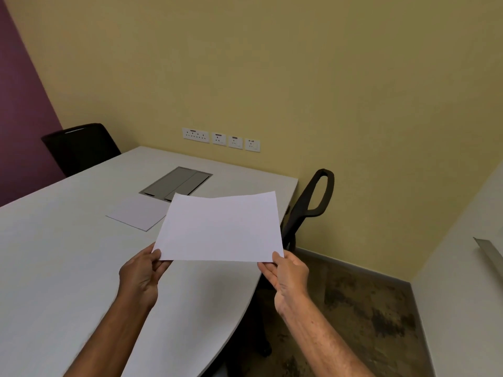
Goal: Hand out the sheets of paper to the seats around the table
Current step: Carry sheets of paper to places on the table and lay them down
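1 white sheet (220, 227) is held in the air above the near right part of the table (68, 254), roughly flat, its far edge tipped up slightly. Left hand (141, 276) pinches the sheet's near left corner, thumb on top, fingers underneath. Right hand (288, 276) pinches the near right corner the same way, thumb on top. Both grips are narrow and closed on paper; both forearms come in from the bottom of the frame. The held sheet's right side hangs past the table's curved right edge, over the floor (367, 308). 1 more sheet, maybe a thin stack (136, 213), lies flat on the table just beyond the held sheet's left side and is partly hidden by it; I can't tell how many sheets are in it. Just past that, a grey cable hatch (177, 183) with 2 flaps is set flush in the tabletop. Black chair (310, 205) sits at the table's right edge, tucked close, its armrest loop rising above table height. A 2nd black chair (81, 148) is at the table's far left corner, with only its backrest showing. On the yellow wall behind the table's far end, 4 white socket plates (220, 138) run in a row. A purple wall (19, 118) lies left of the table.
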Demonstrator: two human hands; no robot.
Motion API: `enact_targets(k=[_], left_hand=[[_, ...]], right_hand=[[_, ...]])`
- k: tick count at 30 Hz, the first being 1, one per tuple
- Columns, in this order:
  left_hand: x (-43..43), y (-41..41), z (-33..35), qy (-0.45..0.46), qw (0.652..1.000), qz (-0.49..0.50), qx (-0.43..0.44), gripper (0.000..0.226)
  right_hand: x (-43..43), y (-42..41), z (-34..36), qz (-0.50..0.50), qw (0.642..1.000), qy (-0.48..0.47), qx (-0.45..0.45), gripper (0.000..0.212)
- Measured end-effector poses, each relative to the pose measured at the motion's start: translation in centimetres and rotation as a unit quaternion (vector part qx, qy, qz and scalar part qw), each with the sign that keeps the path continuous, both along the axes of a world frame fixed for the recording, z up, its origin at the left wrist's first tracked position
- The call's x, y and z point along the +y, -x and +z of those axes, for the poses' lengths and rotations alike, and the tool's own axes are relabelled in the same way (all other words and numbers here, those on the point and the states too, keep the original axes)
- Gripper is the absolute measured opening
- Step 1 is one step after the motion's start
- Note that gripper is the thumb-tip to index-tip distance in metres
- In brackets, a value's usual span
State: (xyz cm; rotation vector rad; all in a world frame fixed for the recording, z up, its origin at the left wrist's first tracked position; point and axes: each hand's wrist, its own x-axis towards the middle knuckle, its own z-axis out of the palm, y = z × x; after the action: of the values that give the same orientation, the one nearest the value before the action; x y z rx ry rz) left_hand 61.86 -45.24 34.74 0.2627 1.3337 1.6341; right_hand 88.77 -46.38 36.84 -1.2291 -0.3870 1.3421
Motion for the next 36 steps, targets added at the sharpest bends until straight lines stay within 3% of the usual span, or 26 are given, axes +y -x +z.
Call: enact_targets(k=[17, 30, 36], left_hand=[[12.5, -4.9, -2.6, 0.014, 0.991, 0.134, -0.004, 0.029], [32.3, 0.4, -13.6, 0.069, 0.993, 0.089, 0.024, 0.027], [39.9, 0.1, -19.3, 0.086, 0.994, 0.046, 0.056, 0.026]], right_hand=[[13.2, -2.4, -4.6, 0.029, 0.998, 0.053, 0.02, 0.019], [29.3, 2.5, -14.6, -0.022, 0.988, 0.151, 0.023, 0.015], [34.8, 3.1, -19.8, -0.069, 0.976, 0.203, 0.034, 0.041]])
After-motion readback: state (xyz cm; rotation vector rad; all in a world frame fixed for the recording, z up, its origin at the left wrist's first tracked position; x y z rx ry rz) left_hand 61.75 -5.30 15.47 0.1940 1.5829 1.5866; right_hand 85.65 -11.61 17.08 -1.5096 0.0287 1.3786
